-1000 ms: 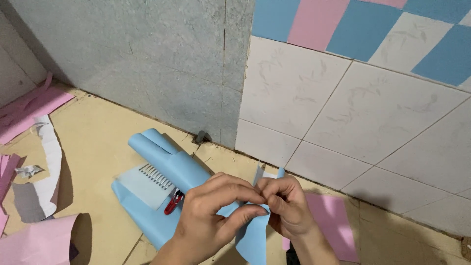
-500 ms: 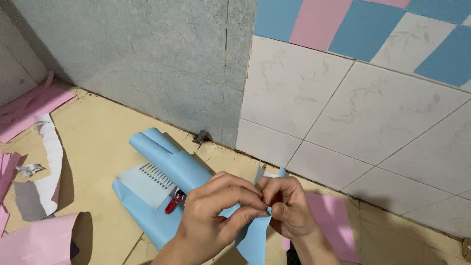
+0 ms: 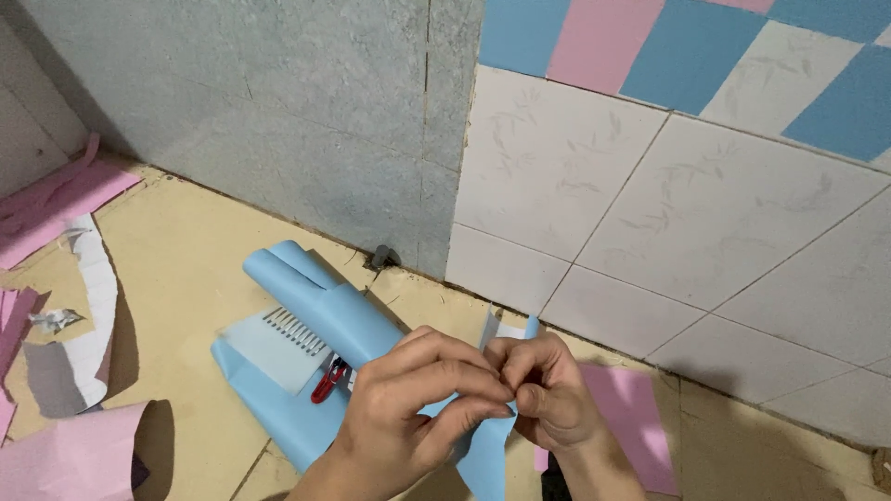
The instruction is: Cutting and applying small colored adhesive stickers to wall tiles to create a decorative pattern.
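Both hands meet low in the middle of the head view, knuckles up, fingertips pressed together over one small spot. The left hand (image 3: 413,408) comes in from the lower left with its fingers curled and stretched to the right, thumb underneath, so that its fingertips touch those of the right hand (image 3: 548,394). The right hand is bunched tighter, its fingers folded in toward the thumb. Each grip is clenched on the same blue paper strip (image 3: 487,455), pinched at its upper part between the two sets of fingertips.

Below the grip the strip hangs down as a flat, pale blue band that narrows toward the bottom edge of the view. Above the grip two short ends stick up, one whitish and one blue, like peeled layers standing apart.

To the left of the grip and behind the left hand a roll of blue paper (image 3: 311,297) lies on the yellowish floor (image 3: 186,269), with a pale ruled sheet (image 3: 274,343) on it and red-handled scissors (image 3: 327,382) just beside the left wrist. A pink sheet (image 3: 631,417) lies flat to the right of the grip, beneath the right hand. Pink and white scraps (image 3: 65,306) lie well to the left.
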